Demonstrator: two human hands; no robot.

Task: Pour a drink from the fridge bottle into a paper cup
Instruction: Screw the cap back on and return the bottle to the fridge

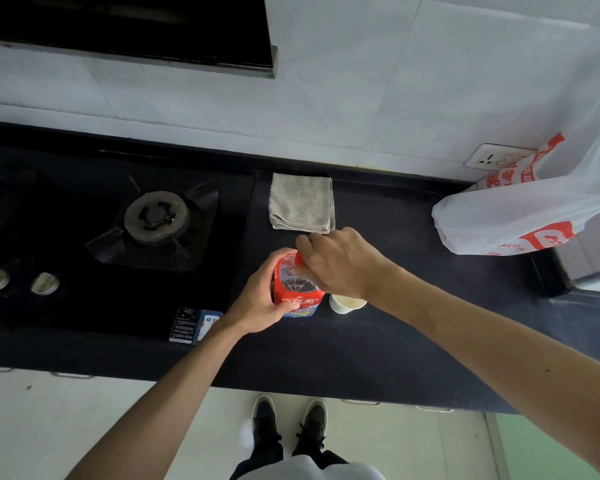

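A clear plastic bottle [297, 289] with a red label stands upright on the dark counter [413, 323]. My left hand [260, 303] wraps around its left side. My right hand [340, 261] is closed over the bottle's top, hiding the cap. A white paper cup [347, 304] stands just right of the bottle, partly under my right wrist, with pale liquid visible inside.
A folded grey cloth [302, 204] lies behind the bottle. A black gas hob with a burner [156, 216] and two knobs fills the left. A white and red plastic bag [520, 209] sits at the right by a wall socket [496, 159]. A range hood [125, 29] hangs above.
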